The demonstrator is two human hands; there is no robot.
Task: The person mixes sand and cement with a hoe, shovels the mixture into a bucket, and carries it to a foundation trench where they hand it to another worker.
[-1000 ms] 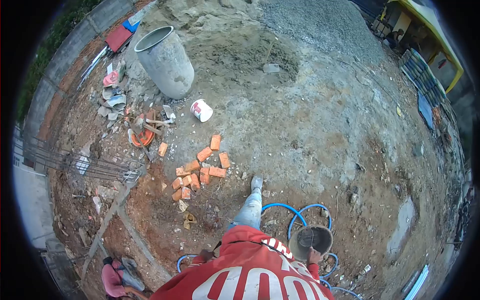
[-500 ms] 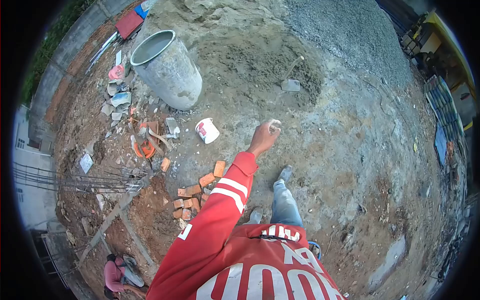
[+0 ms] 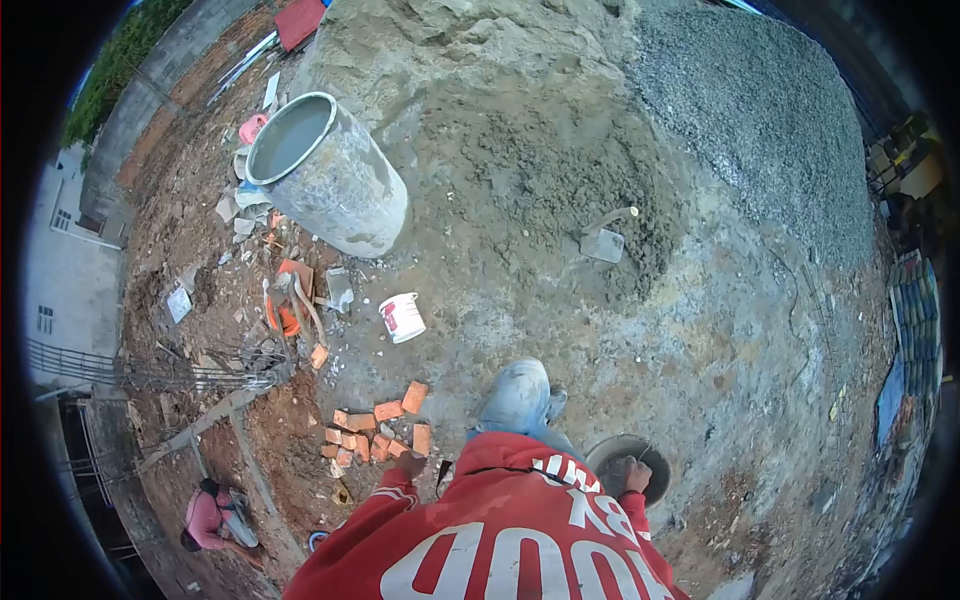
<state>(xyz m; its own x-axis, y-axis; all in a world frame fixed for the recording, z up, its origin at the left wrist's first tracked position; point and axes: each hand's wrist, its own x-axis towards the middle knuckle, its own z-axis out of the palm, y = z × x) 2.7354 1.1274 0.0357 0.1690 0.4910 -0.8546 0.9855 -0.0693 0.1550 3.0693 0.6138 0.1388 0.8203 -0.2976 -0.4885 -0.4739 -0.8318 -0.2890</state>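
My right hand (image 3: 637,475), low beside my right hip, is closed at the thin wire handle of a dark round bucket (image 3: 661,484). The bucket's open mouth faces me, and the hand overlaps it. Down on my left side, my left hand (image 3: 409,463) shows only small beyond the red cuff, its fingers unclear. It is nearest to an orange brick (image 3: 422,438) at the edge of a loose group of bricks (image 3: 362,422). Ahead of my bent knee, a white pail (image 3: 402,318) with a red label is on the ground.
A tall grey drum (image 3: 345,190) of water stands at the back left. Beyond the pail, a hoe (image 3: 603,245) lies on wet mortar (image 3: 510,170). A gravel heap (image 3: 750,130) rises at the back right. Another person (image 3: 212,515) crouches at lower left near iron rods (image 3: 190,373).
My left hand has come back from in front of me to beside the bricks. The bucket at my right now shows more fully, with my right hand at it. My knee has risen forward.
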